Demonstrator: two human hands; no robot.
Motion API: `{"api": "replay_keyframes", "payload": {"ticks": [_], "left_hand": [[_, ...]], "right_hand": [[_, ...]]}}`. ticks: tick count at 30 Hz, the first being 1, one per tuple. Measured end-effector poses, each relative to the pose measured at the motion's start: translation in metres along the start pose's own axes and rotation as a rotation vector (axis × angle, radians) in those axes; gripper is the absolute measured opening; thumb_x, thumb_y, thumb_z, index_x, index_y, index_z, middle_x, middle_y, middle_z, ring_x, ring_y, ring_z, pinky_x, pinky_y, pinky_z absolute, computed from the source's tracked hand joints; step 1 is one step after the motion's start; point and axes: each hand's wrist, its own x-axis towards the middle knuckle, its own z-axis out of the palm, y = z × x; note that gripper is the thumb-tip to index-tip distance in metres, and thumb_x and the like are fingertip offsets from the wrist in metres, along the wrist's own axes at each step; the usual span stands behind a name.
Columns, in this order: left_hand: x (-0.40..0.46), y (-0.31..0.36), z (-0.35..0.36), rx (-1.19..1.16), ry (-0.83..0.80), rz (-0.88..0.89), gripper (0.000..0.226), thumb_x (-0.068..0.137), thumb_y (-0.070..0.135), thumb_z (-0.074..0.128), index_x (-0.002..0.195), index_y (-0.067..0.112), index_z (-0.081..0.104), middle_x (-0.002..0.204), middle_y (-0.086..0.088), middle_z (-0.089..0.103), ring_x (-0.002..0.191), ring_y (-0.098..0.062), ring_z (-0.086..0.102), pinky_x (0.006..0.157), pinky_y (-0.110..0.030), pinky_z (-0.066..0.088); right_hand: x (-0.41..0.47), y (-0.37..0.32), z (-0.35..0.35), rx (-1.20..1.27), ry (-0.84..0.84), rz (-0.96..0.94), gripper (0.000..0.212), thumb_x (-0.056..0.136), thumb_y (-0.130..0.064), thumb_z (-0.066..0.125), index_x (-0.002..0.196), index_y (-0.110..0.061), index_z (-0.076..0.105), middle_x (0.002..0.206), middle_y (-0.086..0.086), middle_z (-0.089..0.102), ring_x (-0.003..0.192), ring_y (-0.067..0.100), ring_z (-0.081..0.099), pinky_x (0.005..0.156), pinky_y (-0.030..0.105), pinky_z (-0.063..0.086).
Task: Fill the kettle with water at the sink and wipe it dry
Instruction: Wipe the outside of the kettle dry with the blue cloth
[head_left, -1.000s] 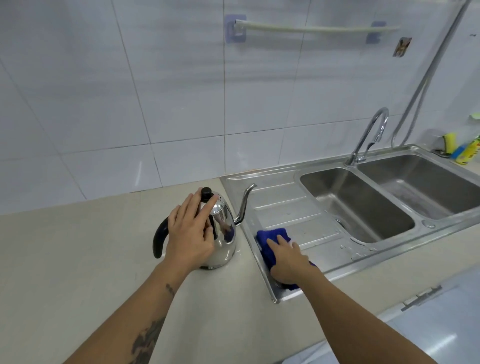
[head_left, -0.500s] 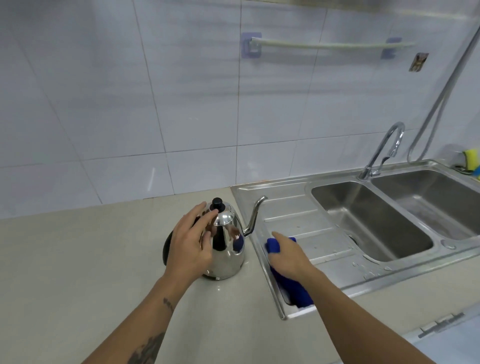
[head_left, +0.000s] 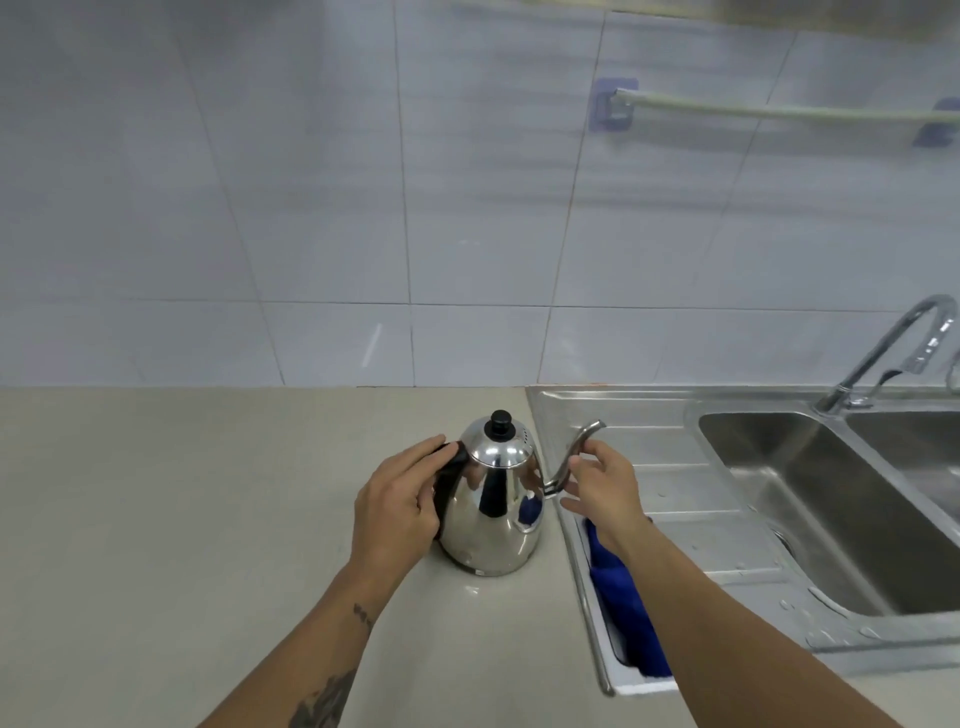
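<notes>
A shiny steel kettle (head_left: 493, 519) with a black lid knob and a thin curved spout stands upright on the beige counter, right beside the sink's drainboard (head_left: 670, 457). My left hand (head_left: 400, 509) is wrapped over the kettle's black handle on its left side. My right hand (head_left: 602, 488) hovers at the spout with fingers apart, thumb and fingertips close around the spout; I cannot tell whether they grip it. A blue cloth (head_left: 623, 608) lies on the drainboard's near left edge, partly hidden under my right forearm.
A steel double sink (head_left: 779, 519) fills the right side, with water drops on its front rim. A curved tap (head_left: 893, 348) stands behind the basins. A towel rail (head_left: 779, 111) hangs on the tiled wall. Beige counter (head_left: 182, 519) stretches to the left.
My right hand let go of the blue cloth and rose to the kettle's spout. My left hand slid from the kettle's lid down onto the handle. The view swung left.
</notes>
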Motion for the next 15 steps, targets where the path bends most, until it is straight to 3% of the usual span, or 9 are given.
{"api": "replay_keyframes", "payload": {"ticks": [5, 9, 15], "left_hand": [[0.012, -0.006, 0.007, -0.022, 0.035, 0.022, 0.048, 0.081, 0.003, 0.052, 0.114, 0.031, 0.071, 0.122, 0.015, 0.066, 0.109, -0.007, 0.064, 0.092, -0.028, 0.053], [0.039, -0.019, 0.018, -0.028, 0.03, 0.046, 0.045, 0.08, 0.0, 0.053, 0.112, 0.026, 0.073, 0.119, 0.011, 0.068, 0.107, -0.008, 0.065, 0.092, -0.03, 0.054], [0.099, -0.039, 0.04, -0.045, -0.012, 0.046, 0.052, 0.077, -0.015, 0.057, 0.112, 0.02, 0.073, 0.118, 0.006, 0.069, 0.109, -0.01, 0.065, 0.09, -0.034, 0.056]], "right_hand": [[0.01, 0.006, 0.005, 0.047, 0.051, -0.027, 0.024, 0.094, -0.002, 0.052, 0.091, -0.022, 0.065, 0.094, 0.01, 0.072, 0.094, 0.031, 0.071, 0.088, 0.049, 0.06], [0.032, 0.002, 0.012, 0.075, 0.063, -0.04, 0.023, 0.092, -0.003, 0.053, 0.097, -0.021, 0.067, 0.09, 0.01, 0.073, 0.091, 0.031, 0.072, 0.086, 0.05, 0.06], [0.083, -0.017, 0.027, 0.085, 0.097, -0.058, 0.024, 0.088, -0.005, 0.054, 0.085, -0.024, 0.069, 0.08, 0.007, 0.072, 0.091, 0.039, 0.071, 0.085, 0.055, 0.059]]}}
